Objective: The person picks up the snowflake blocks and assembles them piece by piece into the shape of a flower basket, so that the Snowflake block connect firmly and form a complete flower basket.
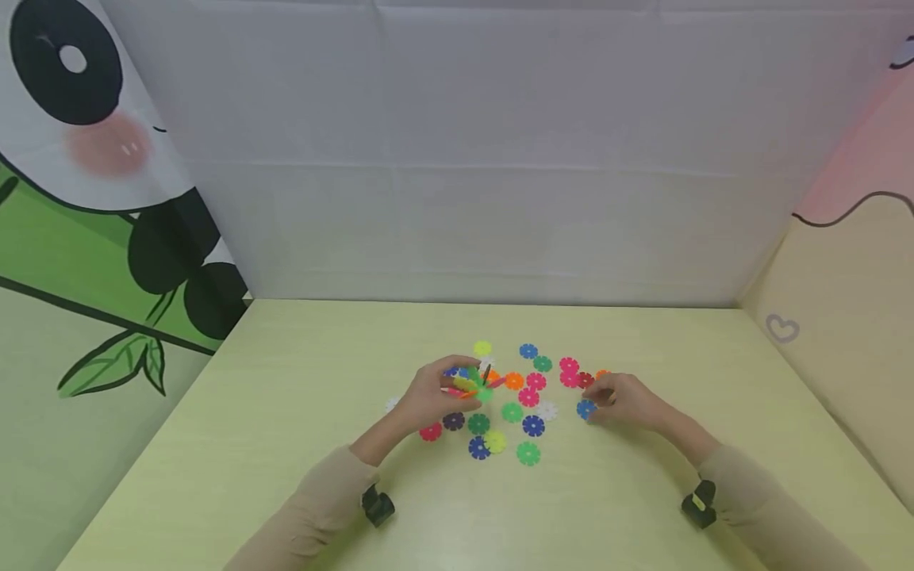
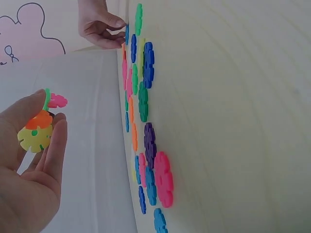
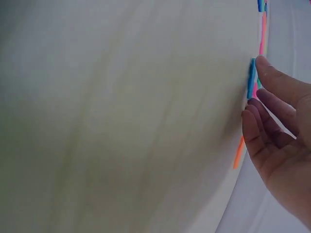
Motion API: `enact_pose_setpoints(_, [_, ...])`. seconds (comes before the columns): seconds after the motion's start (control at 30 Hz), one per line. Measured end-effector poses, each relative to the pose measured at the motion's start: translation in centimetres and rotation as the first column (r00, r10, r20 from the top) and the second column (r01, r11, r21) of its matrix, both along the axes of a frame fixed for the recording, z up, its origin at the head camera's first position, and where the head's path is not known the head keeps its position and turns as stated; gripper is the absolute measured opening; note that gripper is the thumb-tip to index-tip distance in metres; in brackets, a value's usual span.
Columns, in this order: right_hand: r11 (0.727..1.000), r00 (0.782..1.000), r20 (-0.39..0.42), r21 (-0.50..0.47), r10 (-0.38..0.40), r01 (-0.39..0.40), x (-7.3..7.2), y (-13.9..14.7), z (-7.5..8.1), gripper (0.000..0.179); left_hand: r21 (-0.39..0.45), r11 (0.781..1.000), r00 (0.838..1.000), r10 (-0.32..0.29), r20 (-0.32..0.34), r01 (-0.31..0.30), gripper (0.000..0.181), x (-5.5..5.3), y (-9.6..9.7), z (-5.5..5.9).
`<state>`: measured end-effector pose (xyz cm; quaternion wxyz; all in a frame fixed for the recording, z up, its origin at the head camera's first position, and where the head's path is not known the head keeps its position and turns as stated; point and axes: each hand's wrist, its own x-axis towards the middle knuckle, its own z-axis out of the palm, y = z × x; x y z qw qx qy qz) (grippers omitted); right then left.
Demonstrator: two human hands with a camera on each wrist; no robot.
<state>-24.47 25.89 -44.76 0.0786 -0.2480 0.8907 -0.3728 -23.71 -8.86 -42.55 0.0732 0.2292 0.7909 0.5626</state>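
Note:
My left hand (image 1: 428, 396) grips a small cluster of joined notched plastic discs (image 2: 36, 133), raised above the table. Yellow, orange, green and pink discs show in that cluster; my fingers hide part of it. Over to the right, my right hand (image 1: 624, 399) has its thumb and fingertips at the edges of a blue notched disc (image 1: 585, 409) at the tabletop. In the right wrist view, this blue disc (image 3: 251, 78) stands between thumb and fingertips, and an orange disc (image 3: 238, 153) lies beyond them.
Many loose discs lie flat between and around the hands, among them a green disc (image 1: 528, 454), a purple disc (image 1: 453, 421) and a yellow disc (image 1: 482, 347). The pale table (image 1: 321, 341) meets a white back wall (image 1: 457, 238) and printed side panels.

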Motion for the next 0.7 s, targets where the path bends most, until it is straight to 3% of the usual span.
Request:
enact_pose_setpoints(0.2, [1.0,1.0,0.006,0.022,-0.014,0.014,-0.1,0.2,-0.9,0.027,0.033,0.999,1.0,-0.01,-0.011,0.011,0.052,0.5,0.1,0.1])
enact_pose_setpoints(0.37, [1.0,1.0,-0.015,-0.001,0.027,-0.027,-0.1,-0.1,-0.6,0.024,0.03,1.0,1.0,0.002,-0.027,-0.001,0.054,0.6,0.5,0.1])
enact_pose_setpoints(0.47, [0.999,0.997,-0.07,-0.036,0.029,-0.032,0.4,-1.1,0.1,0.021,0.038,0.999,0.999,0.03,-0.012,-0.03,0.054,0.8,0.7,0.1])
enact_pose_setpoints(0.57, [0.992,0.988,-0.149,-0.126,-0.036,0.017,1.4,-3.1,1.2,0.018,0.071,0.997,0.999,0.044,0.004,-0.044,0.054,1.0,1.2,0.3])
enact_pose_setpoints(0.7, [0.955,0.943,-0.306,-0.295,-0.13,0.035,2.8,-6.4,3.0,0.02,0.132,0.989,0.998,0.061,-0.001,-0.061,0.052,1.0,1.9,0.6])
